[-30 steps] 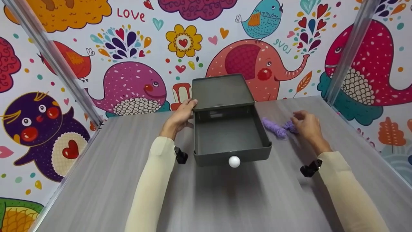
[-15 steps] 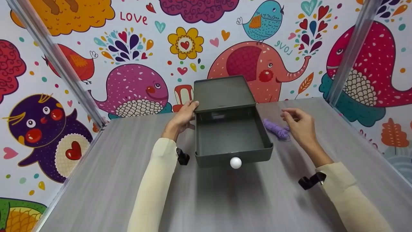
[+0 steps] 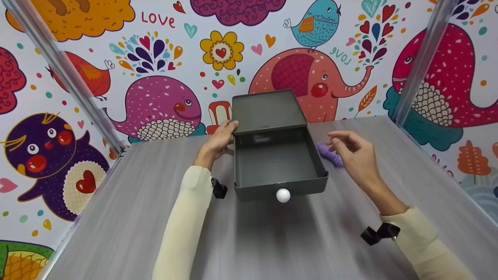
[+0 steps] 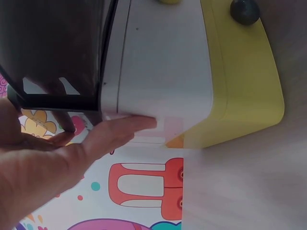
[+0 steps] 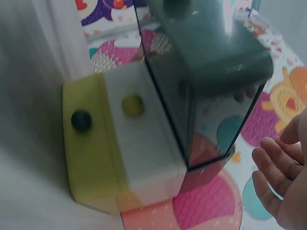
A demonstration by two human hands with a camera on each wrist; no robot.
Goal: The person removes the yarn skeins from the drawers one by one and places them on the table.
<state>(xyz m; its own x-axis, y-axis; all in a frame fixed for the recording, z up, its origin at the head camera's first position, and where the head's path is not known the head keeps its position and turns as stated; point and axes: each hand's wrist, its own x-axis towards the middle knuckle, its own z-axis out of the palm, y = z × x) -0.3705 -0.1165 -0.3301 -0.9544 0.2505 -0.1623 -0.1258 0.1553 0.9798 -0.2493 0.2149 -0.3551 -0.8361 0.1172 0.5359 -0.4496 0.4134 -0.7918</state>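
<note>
A small three-drawer cabinet stands on the table. Its dark grey top drawer (image 3: 278, 161) is pulled out, with a white knob (image 3: 283, 195) on the front, and nothing lies inside. Below are a white drawer (image 5: 144, 139) with a yellow knob and a yellow drawer (image 5: 88, 153) with a dark knob. My left hand (image 3: 218, 142) touches the cabinet's left side, thumb at the edge of its grey top (image 3: 268, 111); fairly straight fingers lie along the side. My right hand (image 3: 356, 157) hovers right of the drawer, fingers loosely bent, holding nothing. It partly covers a purple yarn bundle (image 3: 326, 152).
The grey wood-look table (image 3: 163, 186) reaches back to a wall panel (image 3: 221, 85) printed with cartoon animals. Metal posts (image 3: 424, 66) stand at the back corners. A black wrist camera (image 3: 379, 233) sits on each sleeve.
My right hand has moved left from beside the purple yarn toward the drawer, now covering part of the yarn. The left hand and the cabinet have stayed put.
</note>
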